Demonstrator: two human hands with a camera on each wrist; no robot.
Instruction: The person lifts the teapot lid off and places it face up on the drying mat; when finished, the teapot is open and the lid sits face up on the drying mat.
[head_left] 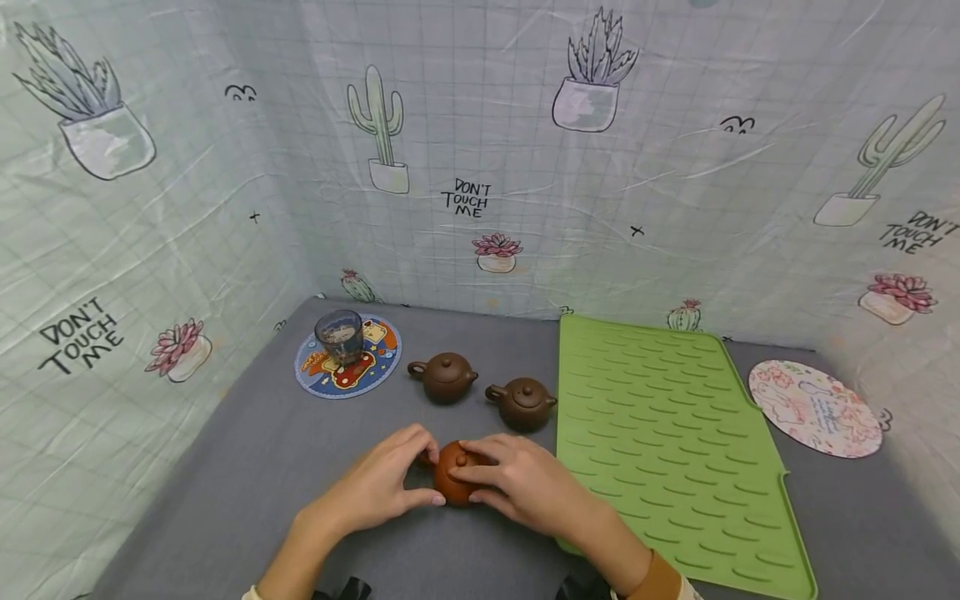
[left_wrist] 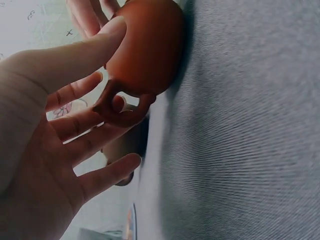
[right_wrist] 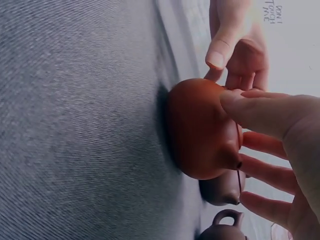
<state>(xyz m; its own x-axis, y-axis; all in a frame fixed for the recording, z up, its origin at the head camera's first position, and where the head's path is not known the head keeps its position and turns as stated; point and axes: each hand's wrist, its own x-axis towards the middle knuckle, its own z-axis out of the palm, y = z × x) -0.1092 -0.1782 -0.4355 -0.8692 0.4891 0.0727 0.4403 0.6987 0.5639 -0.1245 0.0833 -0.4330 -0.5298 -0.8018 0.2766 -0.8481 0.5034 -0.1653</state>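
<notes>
A reddish-brown clay teapot (head_left: 447, 486) stands on the grey cloth between both hands, its handle (left_wrist: 127, 116) to the left and its spout (right_wrist: 231, 159) to the right. My left hand (head_left: 378, 483) holds it from the handle side, thumb at the front of the body and fingers reaching behind the handle. From the other side my right hand (head_left: 525, 479) grips it, with the thumb (right_wrist: 250, 110) low at the front, one finger by the lid knob (head_left: 461, 459) and others behind. Two dark brown teapots, one left (head_left: 447, 379) and one right (head_left: 527, 406), stand just beyond.
Back left, a dark glass cup (head_left: 340, 332) stands on a round blue patterned mat (head_left: 330, 385). A green ridged mat (head_left: 660, 433) covers the right side. Beyond it lies a pink floral round mat (head_left: 817, 408). Printed curtains (head_left: 450, 133) enclose the table.
</notes>
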